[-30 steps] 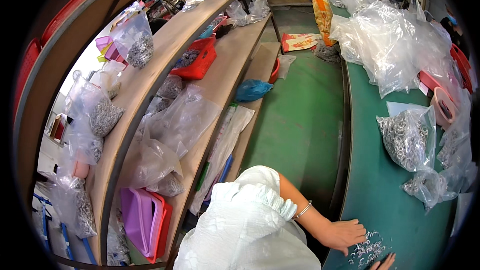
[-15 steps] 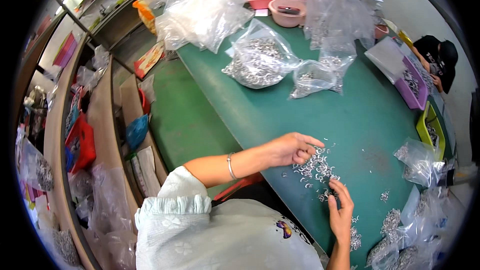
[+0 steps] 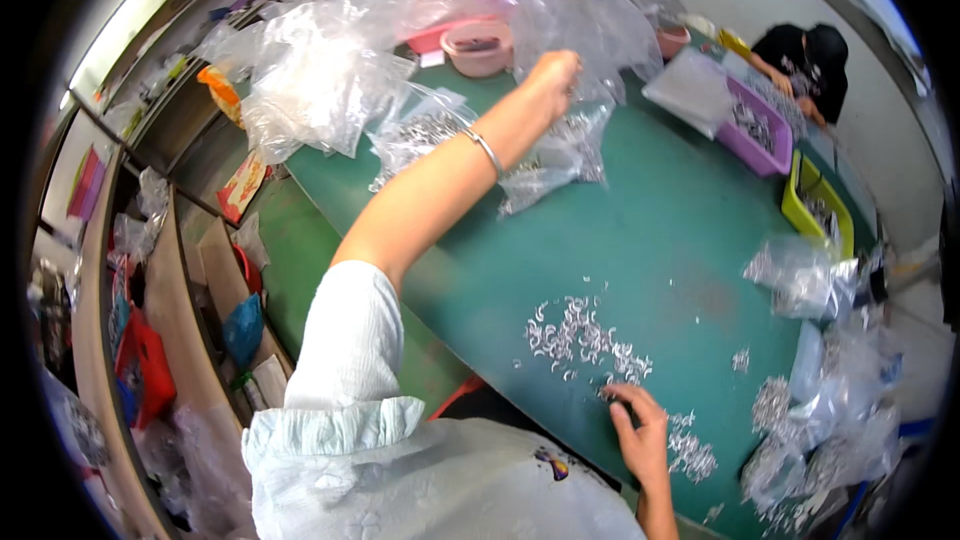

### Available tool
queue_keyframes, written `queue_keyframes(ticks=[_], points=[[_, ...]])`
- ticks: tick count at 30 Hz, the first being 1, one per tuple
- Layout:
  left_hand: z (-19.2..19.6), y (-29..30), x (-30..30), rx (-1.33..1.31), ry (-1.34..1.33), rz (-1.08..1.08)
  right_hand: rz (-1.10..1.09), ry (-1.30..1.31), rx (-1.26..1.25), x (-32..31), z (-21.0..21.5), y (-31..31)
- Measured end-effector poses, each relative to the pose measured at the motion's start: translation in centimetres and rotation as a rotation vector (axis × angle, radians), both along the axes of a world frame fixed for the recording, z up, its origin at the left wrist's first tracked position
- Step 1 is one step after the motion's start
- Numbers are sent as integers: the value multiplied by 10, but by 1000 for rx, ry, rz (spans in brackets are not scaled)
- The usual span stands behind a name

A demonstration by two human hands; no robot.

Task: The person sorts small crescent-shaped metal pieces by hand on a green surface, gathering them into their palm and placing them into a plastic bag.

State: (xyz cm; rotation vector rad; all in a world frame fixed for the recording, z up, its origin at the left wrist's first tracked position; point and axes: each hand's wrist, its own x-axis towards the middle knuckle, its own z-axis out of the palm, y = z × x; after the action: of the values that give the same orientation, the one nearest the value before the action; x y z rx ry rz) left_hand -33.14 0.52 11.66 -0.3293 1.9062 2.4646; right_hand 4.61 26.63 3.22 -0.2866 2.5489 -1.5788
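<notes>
Clear plastic bag (image 3: pixel 560 155): holds small silvery metal parts; lies on the far part of the green table (image 3: pixel 680 240), its upper edge pinched and lifted.
Left hand (image 3: pixel 553 70): arm stretched far forward, fingers closed on the top of the bag; bangle (image 3: pixel 485 150) on the wrist.
Right hand (image 3: pixel 640 430): flat on the near table, fingers spread loosely, tips touching loose parts; grips nothing.
Loose metal parts (image 3: pixel 585 335): scattered pile on the table, just ahead of the right hand.
Second filled bag (image 3: pixel 420 135): just left of the held bag.
Pink bowl (image 3: pixel 478 45): beyond both bags.
Purple tray (image 3: pixel 752 130), yellow-green tray (image 3: pixel 818 202): far right, well apart from the hands.
Another person (image 3: pixel 805 65): seated at the far end.
</notes>
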Motion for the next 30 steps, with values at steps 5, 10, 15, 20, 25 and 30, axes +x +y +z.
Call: queue_keyframes(ticks=[5, 10, 15, 20, 25, 30], points=[[7, 11, 31, -199, 32, -74, -231, 125, 87, 2, -4, 7], [-3, 32, 175, -663, 607, -417, -192, 100, 493, 3, -23, 5], [-96, 24, 296, -1208, 660, -859, -63, 70, 607, 6, -32, -17], [-125, 22, 296, -1336, 655, -796, -18, 128, 483, 2, -37, -42], [-131, 28, 279, -1330, 699, -803, -179, 329, 428, -20, -21, -29], [-128, 34, 260, -891, 602, -838, -208, 356, 444, -67, -27, -26]])
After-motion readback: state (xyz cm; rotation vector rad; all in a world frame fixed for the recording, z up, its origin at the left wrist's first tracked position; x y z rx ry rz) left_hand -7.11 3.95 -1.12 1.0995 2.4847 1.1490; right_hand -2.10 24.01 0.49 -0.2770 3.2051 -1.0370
